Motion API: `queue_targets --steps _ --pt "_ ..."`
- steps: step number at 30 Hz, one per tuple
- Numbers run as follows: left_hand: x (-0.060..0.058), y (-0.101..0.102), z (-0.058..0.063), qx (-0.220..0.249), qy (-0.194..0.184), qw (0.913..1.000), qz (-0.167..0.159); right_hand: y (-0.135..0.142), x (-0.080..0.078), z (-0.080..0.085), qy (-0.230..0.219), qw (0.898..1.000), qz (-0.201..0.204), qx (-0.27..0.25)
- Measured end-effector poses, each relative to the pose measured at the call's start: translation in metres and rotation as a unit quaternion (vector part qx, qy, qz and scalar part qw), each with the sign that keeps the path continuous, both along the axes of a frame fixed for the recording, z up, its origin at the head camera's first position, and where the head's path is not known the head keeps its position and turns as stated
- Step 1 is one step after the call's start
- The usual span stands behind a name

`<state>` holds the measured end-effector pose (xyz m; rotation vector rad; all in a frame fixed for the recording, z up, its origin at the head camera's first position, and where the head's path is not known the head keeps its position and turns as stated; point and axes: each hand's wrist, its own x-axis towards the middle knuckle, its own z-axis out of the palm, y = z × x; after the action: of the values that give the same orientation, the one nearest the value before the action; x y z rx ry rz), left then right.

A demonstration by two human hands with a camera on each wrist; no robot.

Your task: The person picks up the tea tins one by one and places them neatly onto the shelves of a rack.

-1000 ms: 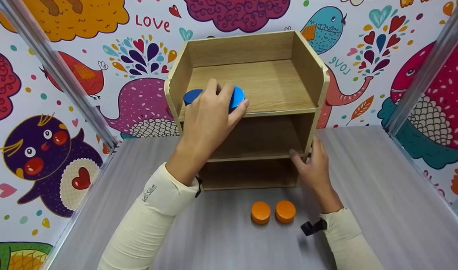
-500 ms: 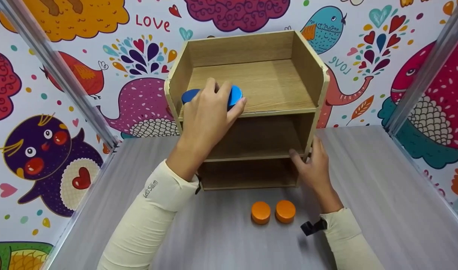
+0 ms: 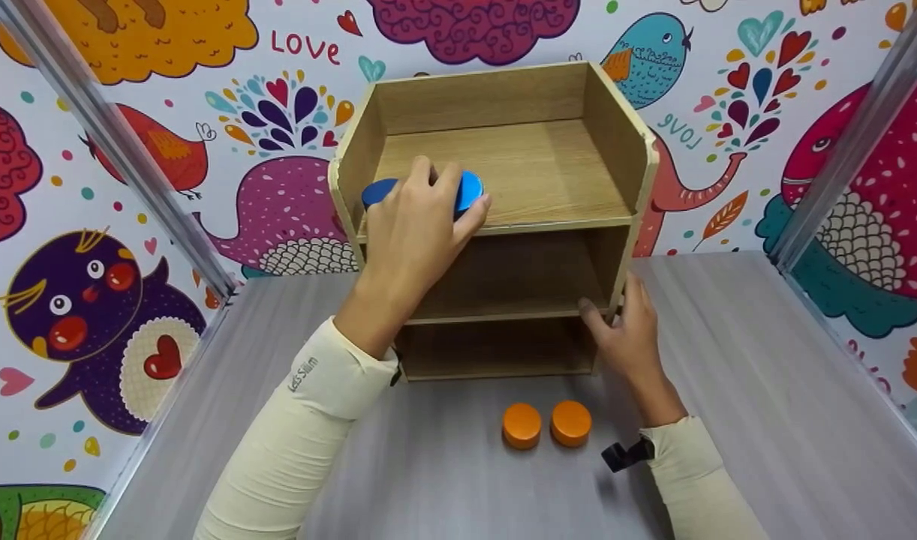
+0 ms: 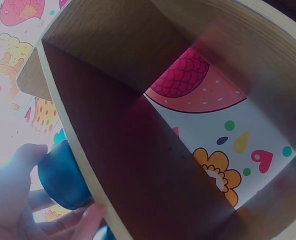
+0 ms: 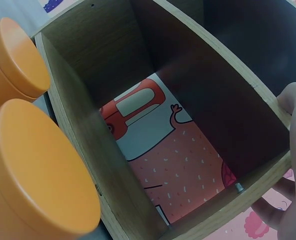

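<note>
My left hand (image 3: 413, 225) is over the front left of the top board of a small wooden shelf unit (image 3: 496, 161). It grips a blue round container (image 3: 469, 192) between thumb and fingers. A second, darker blue round container (image 3: 380, 192) shows at the other side of the same hand, partly covered by it. In the left wrist view the fingers curl around the blue container (image 4: 63, 176) close to the board's front edge. My right hand (image 3: 632, 341) holds the right side panel of the unit, its thumb on the front edge near the middle board.
Two orange round containers (image 3: 521, 426) stand side by side on the grey table (image 3: 428, 465), before the unit. Below the top are two open compartments (image 3: 526, 274). A patterned wall (image 3: 278, 45) stands close behind, with metal posts (image 3: 121, 150) at the sides.
My left hand has shifted slightly left with the blue containers along the front of the top board. The right hand and the orange containers stay where they were.
</note>
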<state>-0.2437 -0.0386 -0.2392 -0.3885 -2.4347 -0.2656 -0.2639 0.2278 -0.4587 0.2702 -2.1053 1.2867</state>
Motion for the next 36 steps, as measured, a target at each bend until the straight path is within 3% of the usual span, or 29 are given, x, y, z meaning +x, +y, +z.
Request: queue_targets --steps 36 --pt "-0.0097 -0.0009 -0.0047 -0.006 0.005 0.9999 0.007 0.0002 0.0002 0.0005 0.002 1.0 0.002 0.003"
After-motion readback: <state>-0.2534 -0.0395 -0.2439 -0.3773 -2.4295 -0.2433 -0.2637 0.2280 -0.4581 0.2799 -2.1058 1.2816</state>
